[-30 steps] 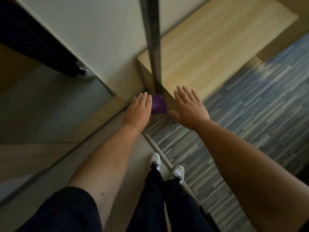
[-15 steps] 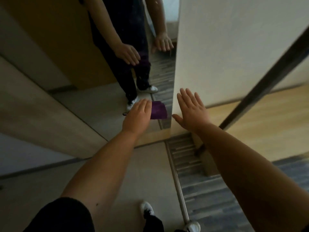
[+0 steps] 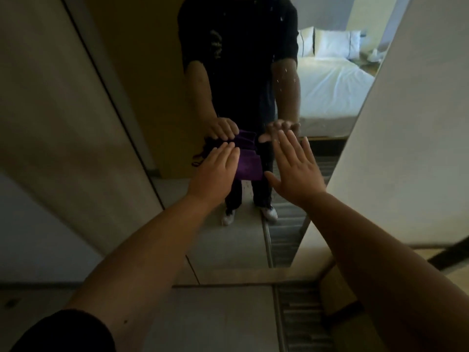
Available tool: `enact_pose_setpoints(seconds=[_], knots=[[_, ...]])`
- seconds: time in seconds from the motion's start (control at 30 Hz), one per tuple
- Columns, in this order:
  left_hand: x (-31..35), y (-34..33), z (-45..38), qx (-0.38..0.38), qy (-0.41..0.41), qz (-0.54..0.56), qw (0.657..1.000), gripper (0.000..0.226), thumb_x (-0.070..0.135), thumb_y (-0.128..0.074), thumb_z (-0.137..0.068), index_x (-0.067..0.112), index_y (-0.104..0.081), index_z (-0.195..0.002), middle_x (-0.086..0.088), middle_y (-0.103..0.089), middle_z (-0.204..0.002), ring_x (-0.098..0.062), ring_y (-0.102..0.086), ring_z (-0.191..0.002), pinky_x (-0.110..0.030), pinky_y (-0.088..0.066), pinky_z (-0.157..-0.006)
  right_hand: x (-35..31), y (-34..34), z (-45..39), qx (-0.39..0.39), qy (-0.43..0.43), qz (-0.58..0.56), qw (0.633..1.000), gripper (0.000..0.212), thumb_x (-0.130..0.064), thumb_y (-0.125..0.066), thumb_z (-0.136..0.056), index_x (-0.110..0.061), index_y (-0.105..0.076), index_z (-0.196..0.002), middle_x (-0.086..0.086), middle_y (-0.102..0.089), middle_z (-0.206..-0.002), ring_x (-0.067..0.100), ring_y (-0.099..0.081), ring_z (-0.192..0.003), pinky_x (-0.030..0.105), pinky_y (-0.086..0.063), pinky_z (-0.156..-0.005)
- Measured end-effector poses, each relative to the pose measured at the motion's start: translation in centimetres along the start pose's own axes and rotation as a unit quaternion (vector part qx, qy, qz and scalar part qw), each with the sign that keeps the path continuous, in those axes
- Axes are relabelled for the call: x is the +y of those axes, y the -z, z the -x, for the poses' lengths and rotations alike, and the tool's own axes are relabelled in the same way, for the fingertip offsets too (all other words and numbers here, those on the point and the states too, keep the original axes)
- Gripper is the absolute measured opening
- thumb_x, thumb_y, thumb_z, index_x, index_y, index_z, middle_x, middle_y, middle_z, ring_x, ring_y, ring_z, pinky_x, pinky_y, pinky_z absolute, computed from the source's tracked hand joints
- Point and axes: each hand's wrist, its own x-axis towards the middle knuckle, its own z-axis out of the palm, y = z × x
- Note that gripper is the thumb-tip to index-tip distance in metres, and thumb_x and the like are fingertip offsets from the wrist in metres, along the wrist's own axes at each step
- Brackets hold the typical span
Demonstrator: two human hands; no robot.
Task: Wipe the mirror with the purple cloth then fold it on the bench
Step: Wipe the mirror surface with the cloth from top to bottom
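**Purple cloth pressed flat against the mirror**

A tall wall mirror (image 3: 330, 102) is faced head-on, and both bare forearms are stretched out toward it. The left hand (image 3: 215, 171) is laid palm-forward, its fingers (image 3: 224, 152) extended and held close together, with the purple cloth (image 3: 250, 163) trapped between the palm and the glass. The cloth is seen bunched, spilling out past the hand on the side toward the right hand, and its reflection is met directly above it in the mirror. No curl of the fingers around the cloth can be made out; it is held by flat pressure, so far as the view allows. The thumb of this hand is hidden.

The right hand (image 3: 297, 168) is raised just beside the cloth, palm toward the mirror, with its fingers (image 3: 286, 146) straight and slightly spread and the thumb angled out toward the cloth. Nothing is held in it. Whether its fingertips touch the glass cannot be told.

Within the mirror, a person in dark clothing and white shoes (image 3: 250, 214) is reflected, together with a white bed (image 3: 330, 92) and pillows (image 3: 332, 43) behind. A pale wall panel (image 3: 411, 123) is set at the mirror's right edge, and a pale floor (image 3: 215, 316) is seen below the mirror.
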Motion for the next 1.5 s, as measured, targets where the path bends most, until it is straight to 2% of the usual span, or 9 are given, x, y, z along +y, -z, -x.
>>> enact_pose_setpoints(seconds=[0.1, 0.3, 0.6, 0.7, 0.77, 0.93, 1.17, 1.4, 1.5], knots=[[-0.4, 2.3, -1.6, 0.038, -0.007, -0.009, 0.999, 0.046, -0.003, -0.033, -0.088, -0.011, -0.053, -0.128, -0.030, -0.055, -0.131, -0.041, -0.052, -0.125, -0.050, -0.041, -0.105, 0.6, 2.2, -2.3, 0.051, 0.032, -0.010, 0.998, 0.075, -0.054, -0.032, -0.100, -0.010, -0.011, -0.157, 0.014, -0.012, -0.166, 0.027, -0.002, -0.154, 0.043, 0.007, -0.124], [-1.0, 8.5, -6.6, 0.113, -0.007, -0.031, 0.993, 0.049, 0.000, -0.030, -0.087, -0.010, -0.053, -0.129, -0.028, -0.055, -0.133, -0.040, -0.050, -0.127, -0.049, -0.039, -0.108, 3.5, 8.8, -9.3, 0.202, 0.092, -0.021, 0.975, 0.067, -0.044, -0.040, -0.101, 0.000, -0.032, -0.151, 0.019, -0.024, -0.162, 0.030, -0.009, -0.153, 0.057, -0.015, -0.122], [-3.7, 18.6, -14.8, 0.233, -0.017, -0.095, 0.968, 0.046, -0.006, -0.041, -0.084, -0.010, -0.053, -0.128, -0.028, -0.055, -0.133, -0.041, -0.050, -0.127, -0.051, -0.035, -0.108, 7.8, 17.5, -18.0, 0.337, 0.076, 0.036, 0.938, 0.062, -0.039, -0.049, -0.102, 0.001, -0.040, -0.148, 0.021, -0.031, -0.158, 0.035, -0.021, -0.150, 0.057, -0.015, -0.122], [-4.9, 21.6, -17.0, 0.264, -0.014, -0.112, 0.958, 0.061, -0.009, -0.072, -0.073, -0.009, -0.050, -0.130, -0.027, -0.054, -0.134, -0.040, -0.049, -0.128, -0.049, -0.030, -0.110, 9.0, 19.5, -19.7, 0.353, 0.051, 0.038, 0.933, 0.065, -0.041, -0.049, -0.101, 0.000, -0.037, -0.150, 0.020, -0.029, -0.160, 0.034, -0.015, -0.152, 0.053, -0.006, -0.124], [-5.5, 23.5, -18.1, 0.276, -0.009, -0.121, 0.953, 0.070, -0.003, -0.079, -0.073, -0.006, -0.046, -0.134, -0.024, -0.053, -0.137, -0.037, -0.047, -0.131, -0.046, -0.026, -0.112, 9.9, 20.7, -20.7, 0.352, 0.027, 0.041, 0.935, 0.068, -0.044, -0.046, -0.101, -0.002, -0.031, -0.152, 0.019, -0.025, -0.161, 0.033, -0.011, -0.153, 0.051, 0.001, -0.124], [-5.9, 26.2, -19.5, 0.279, -0.003, -0.116, 0.953, 0.057, 0.010, -0.049, -0.082, -0.007, -0.045, -0.137, -0.024, -0.050, -0.140, -0.038, -0.044, -0.134, -0.048, -0.024, -0.113, 11.2, 21.5, -22.5, 0.347, -0.003, 0.068, 0.935, 0.072, -0.050, -0.041, -0.100, -0.002, -0.027, -0.153, 0.020, -0.022, -0.162, 0.034, -0.007, -0.153, 0.056, -0.001, -0.123], [-6.4, 27.2, -21.1, 0.296, -0.012, -0.112, 0.949, 0.063, 0.011, -0.068, -0.077, -0.003, -0.048, -0.135, -0.020, -0.054, -0.137, -0.034, -0.048, -0.131, -0.048, -0.033, -0.112, 11.5, 21.1, -22.7, 0.367, 0.007, 0.073, 0.927, 0.073, -0.052, -0.038, -0.099, -0.004, -0.026, -0.153, 0.019, -0.022, -0.162, 0.034, -0.008, -0.153, 0.058, -0.007, -0.123], [-7.9, 37.4, -25.5, 0.389, 0.057, -0.103, 0.914, 0.051, 0.017, -0.040, -0.091, 0.000, -0.045, -0.139, -0.019, -0.046, -0.145, -0.035, -0.039, -0.137, -0.049, -0.031, -0.114, 11.8, 20.9, -22.8, 0.380, 0.017, 0.063, 0.923, 0.071, -0.053, -0.034, -0.099, -0.005, -0.027, -0.151, 0.015, -0.019, -0.160, 0.035, -0.014, -0.152, 0.058, -0.009, -0.123], [-9.5, 42.2, -28.0, 0.439, 0.077, -0.130, 0.886, 0.052, 0.012, -0.042, -0.093, 0.001, -0.039, -0.143, -0.018, -0.038, -0.151, -0.033, -0.032, -0.142, -0.044, -0.025, -0.115, 11.8, 20.8, -22.8, 0.380, 0.017, 0.063, 0.923, 0.071, -0.052, -0.033, -0.099, -0.002, -0.033, -0.150, 0.017, -0.023, -0.160, 0.034, -0.014, -0.152, 0.060, -0.013, -0.122]])
